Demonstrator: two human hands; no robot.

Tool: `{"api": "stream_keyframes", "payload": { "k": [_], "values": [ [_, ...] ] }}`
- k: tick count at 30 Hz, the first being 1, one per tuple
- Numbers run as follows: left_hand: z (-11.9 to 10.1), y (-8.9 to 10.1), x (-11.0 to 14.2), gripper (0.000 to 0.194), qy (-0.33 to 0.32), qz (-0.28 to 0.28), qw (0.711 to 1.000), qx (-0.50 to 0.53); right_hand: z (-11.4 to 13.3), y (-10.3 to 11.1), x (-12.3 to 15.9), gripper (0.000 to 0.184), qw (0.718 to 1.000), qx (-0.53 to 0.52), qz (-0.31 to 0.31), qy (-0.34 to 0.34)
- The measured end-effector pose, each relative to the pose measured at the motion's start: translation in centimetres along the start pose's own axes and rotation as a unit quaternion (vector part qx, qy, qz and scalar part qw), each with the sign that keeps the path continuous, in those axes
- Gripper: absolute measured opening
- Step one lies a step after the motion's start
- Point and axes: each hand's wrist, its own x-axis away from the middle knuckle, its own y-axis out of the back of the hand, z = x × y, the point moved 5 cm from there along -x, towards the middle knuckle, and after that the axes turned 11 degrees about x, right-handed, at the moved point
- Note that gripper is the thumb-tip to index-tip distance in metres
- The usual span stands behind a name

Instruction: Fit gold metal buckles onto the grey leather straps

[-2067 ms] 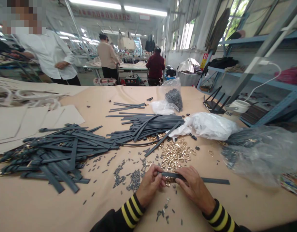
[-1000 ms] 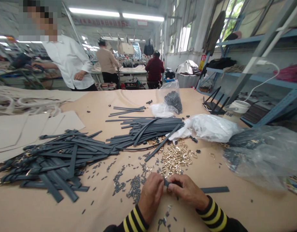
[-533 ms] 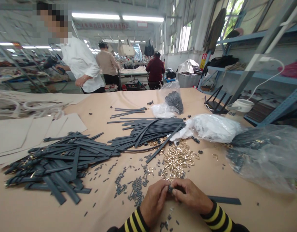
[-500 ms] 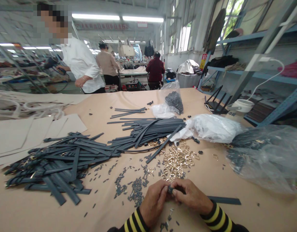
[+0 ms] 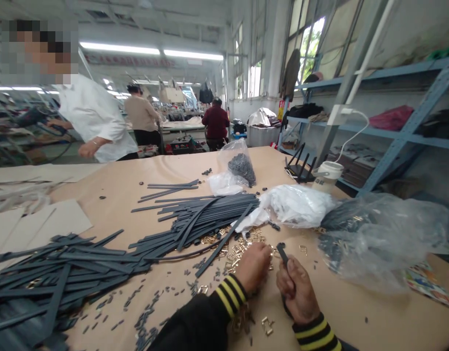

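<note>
My right hand is closed around a dark grey strap, whose looped upper end sticks up above the thumb. The rest of that strap runs down behind my fingers. Just to the left, my left hand reaches over a pile of gold buckles, its fingers curled down. Some buckles show close to its fingertips, but what the fingers pinch, if anything, is hidden. Loose buckles lie between my forearms. Small dark pieces are scattered left of my left sleeve.
Dark straps lie in a long bundle and a heap. White plastic, a clear bag of dark parts and a smaller bag stand around the buckles. Behind are a black router and a white tub. People work beyond.
My hands, together before on a small dark part, have moved apart. The left has gone up to the buckles; the right has lifted the strap. The view has turned right.
</note>
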Motion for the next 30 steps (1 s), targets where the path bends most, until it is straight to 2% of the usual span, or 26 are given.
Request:
{"api": "stream_keyframes", "payload": {
  "k": [2,4,6,8,11,15,17,18,21,22,23,26,30],
  "values": [
    [-0.6,-2.5,-3.0,0.012,-0.008,0.021,0.999,0.042,0.2,0.7,-0.2,0.020,0.999,-0.042,-0.021,0.003],
    [-0.7,-4.6,-5.5,0.011,-0.010,0.019,0.998,0.053,0.3,0.9,-0.3,0.020,0.998,-0.065,-0.026,-0.002],
    [-0.4,-5.9,-7.1,0.013,-0.001,0.008,0.998,0.061,0.2,0.8,-0.3,0.021,0.997,-0.069,-0.015,-0.015],
    [0.2,-6.4,-8.0,0.015,0.015,-0.008,0.997,0.076,0.0,0.5,-0.2,0.022,0.998,-0.048,0.008,-0.031],
    [1.2,-5.7,-7.9,0.013,0.042,-0.039,0.992,0.111,-0.1,0.2,-0.1,0.025,0.998,0.021,0.034,-0.041],
    [2.2,-2.4,-4.6,0.005,0.094,-0.104,0.977,0.161,-0.2,-0.2,-0.1,0.025,0.990,0.113,0.061,-0.055],
    [2.6,-0.5,-1.9,0.006,0.142,-0.138,0.945,0.260,-0.6,-0.9,0.0,0.027,0.978,0.175,0.096,-0.065],
    [2.8,0.2,-0.3,0.010,0.175,-0.156,0.904,0.356,-0.7,-1.4,0.1,0.028,0.968,0.213,0.115,-0.063],
    [3.2,1.3,4.1,0.020,0.244,-0.202,0.742,0.591,-1.4,-3.1,0.6,0.029,0.933,0.323,0.152,-0.048],
    [3.2,1.5,5.3,0.021,0.251,-0.212,0.708,0.625,-1.6,-3.6,0.8,0.030,0.923,0.350,0.152,-0.045],
    [3.3,1.6,6.3,0.022,0.255,-0.219,0.686,0.645,-1.8,-4.0,0.9,0.029,0.916,0.371,0.148,-0.044],
    [3.6,1.6,8.0,0.023,0.255,-0.232,0.663,0.664,-2.2,-5.1,1.0,0.028,0.899,0.417,0.130,-0.037],
    [4.0,1.1,8.5,0.022,0.234,-0.242,0.680,0.652,-2.2,-5.9,1.1,0.027,0.875,0.463,0.142,-0.005]
  ]
}}
